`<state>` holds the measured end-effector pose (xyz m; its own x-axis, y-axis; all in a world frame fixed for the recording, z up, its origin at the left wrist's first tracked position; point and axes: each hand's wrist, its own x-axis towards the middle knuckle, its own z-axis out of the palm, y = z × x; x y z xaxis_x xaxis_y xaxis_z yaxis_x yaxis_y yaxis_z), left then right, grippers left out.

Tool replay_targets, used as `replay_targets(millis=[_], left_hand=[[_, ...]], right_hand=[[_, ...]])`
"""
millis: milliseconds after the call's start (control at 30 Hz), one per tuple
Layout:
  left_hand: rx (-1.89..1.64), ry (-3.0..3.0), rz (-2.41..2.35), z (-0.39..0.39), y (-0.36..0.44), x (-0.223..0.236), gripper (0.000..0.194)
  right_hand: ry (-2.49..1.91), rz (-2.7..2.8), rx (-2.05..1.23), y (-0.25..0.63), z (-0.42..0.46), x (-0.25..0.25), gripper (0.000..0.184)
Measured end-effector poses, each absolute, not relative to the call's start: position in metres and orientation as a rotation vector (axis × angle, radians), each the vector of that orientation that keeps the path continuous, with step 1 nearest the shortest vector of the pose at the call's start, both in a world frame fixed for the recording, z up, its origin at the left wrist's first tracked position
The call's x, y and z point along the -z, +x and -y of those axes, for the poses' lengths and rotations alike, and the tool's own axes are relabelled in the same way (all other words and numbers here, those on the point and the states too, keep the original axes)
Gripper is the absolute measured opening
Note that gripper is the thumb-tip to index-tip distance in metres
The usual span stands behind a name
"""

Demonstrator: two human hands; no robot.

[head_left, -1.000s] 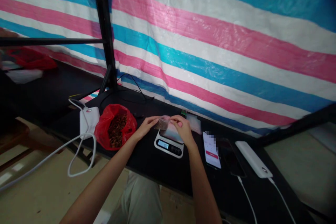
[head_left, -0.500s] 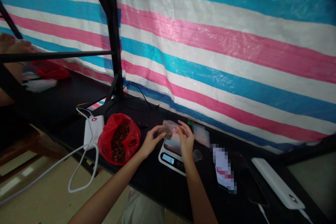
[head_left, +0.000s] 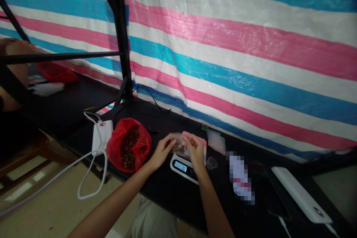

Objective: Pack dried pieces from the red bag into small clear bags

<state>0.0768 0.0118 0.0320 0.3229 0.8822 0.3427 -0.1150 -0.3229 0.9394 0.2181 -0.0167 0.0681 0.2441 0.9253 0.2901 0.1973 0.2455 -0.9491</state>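
Between my two hands is a small clear zip bag [head_left: 178,145] with brownish contents, held over a digital kitchen scale [head_left: 176,173]. My left hand [head_left: 162,151] pinches the bag's left side between thumb and fingers. On the other side my right hand [head_left: 196,149] grips the bag near its top edge. The scale's display is lit, and the hands and bag cover part of its platform. Left of my left hand stands an open red plastic bag [head_left: 145,137] full of small brown pieces. A small clear cup [head_left: 212,163] sits right of the scale.
Flat clear bags [head_left: 216,141] lie behind the cup. To the right are a phone with a blurred screen [head_left: 241,180], a dark phone [head_left: 269,189] and a white power bank [head_left: 301,195]. Another white power bank [head_left: 102,137] with a looping cable stands left. A co-worker's arm [head_left: 13,78] shows far left.
The zip bag has turned from upright and tilted to lying wider between both hands. My right hand's raised fingers have folded down onto it. The view has shifted slightly.
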Motion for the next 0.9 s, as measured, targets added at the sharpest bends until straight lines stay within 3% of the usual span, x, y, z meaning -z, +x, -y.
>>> replay_targets(millis=[900], left_hand=[[-1.442, 1.179, -0.995, -0.010, 0.070, -0.048, 0.025]], right_hand=[[-1.287, 1.195, -0.754, 0.200, 0.021, -0.053, 0.028]])
